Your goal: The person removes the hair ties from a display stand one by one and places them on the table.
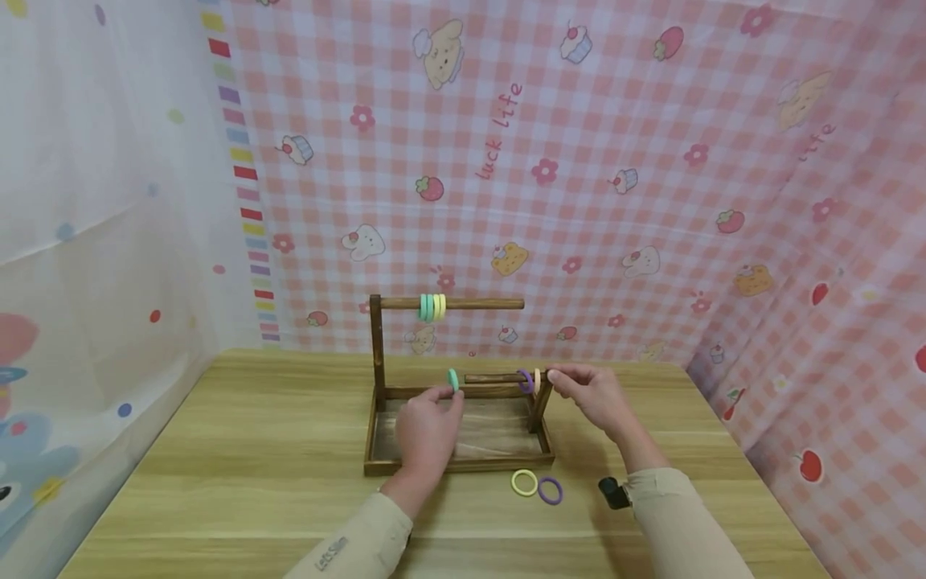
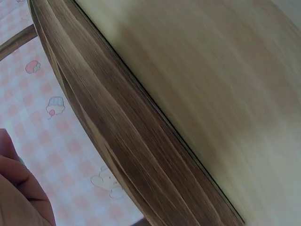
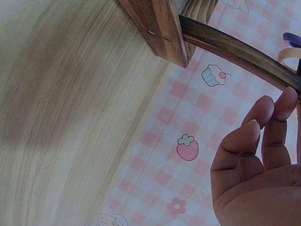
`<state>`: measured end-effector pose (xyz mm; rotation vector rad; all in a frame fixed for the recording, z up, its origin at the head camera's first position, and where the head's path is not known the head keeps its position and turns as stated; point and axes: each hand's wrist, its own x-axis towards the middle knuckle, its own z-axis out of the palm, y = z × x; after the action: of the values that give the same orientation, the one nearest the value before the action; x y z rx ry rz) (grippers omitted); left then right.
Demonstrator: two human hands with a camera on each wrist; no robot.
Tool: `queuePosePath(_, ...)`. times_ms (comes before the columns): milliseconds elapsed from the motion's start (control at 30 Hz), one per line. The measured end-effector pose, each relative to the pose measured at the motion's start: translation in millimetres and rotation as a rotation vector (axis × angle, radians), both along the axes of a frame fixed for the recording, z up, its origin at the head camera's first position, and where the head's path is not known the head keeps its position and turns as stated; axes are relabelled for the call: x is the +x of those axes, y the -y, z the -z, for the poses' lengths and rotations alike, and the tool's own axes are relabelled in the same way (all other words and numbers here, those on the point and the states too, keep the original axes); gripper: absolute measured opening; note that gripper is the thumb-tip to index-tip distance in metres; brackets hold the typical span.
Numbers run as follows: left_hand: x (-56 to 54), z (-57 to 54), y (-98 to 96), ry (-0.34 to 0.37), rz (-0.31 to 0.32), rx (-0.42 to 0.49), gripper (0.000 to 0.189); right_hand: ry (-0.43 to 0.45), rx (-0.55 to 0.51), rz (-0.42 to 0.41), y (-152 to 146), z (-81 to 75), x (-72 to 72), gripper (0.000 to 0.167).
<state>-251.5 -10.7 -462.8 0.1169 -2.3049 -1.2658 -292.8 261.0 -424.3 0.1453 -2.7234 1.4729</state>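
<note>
A dark wooden rack has a tray base, a high bar and a lower bar. Between thumb and fingers my left hand pinches a green ring, held just left of the lower bar's free end. My right hand holds the top of the right post with its fingertips; in the right wrist view one fingertip lies against the wood. A purple ring and a peach ring hang on the lower bar beside that post.
Green rings and yellow rings hang together on the high bar. On the wooden table, in front of the tray, lie a yellow ring and a purple ring. A pink checked cloth hangs behind.
</note>
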Motion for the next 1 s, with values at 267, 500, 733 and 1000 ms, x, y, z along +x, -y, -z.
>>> queuePosePath(267,8.8,-5.4,22.0,0.000,0.056,-0.112,0.019,0.000,0.004,0.002,-2.0,3.1,-2.3,0.042)
queuePosePath(500,19.3,-15.2,35.9,0.113,0.206,-0.108,0.022,-0.010,0.011,-0.008,-1.8,1.0,-2.7,0.044)
queuePosePath(733,28.2,-13.1,35.6,0.276,0.397,-0.048,0.020,-0.004,0.006,-0.006,-3.1,0.2,-3.5,0.044)
queuePosePath(1000,36.4,-0.4,22.2,0.406,0.647,0.020,0.022,0.003,0.018,-0.013,-3.7,0.5,-3.5,0.045)
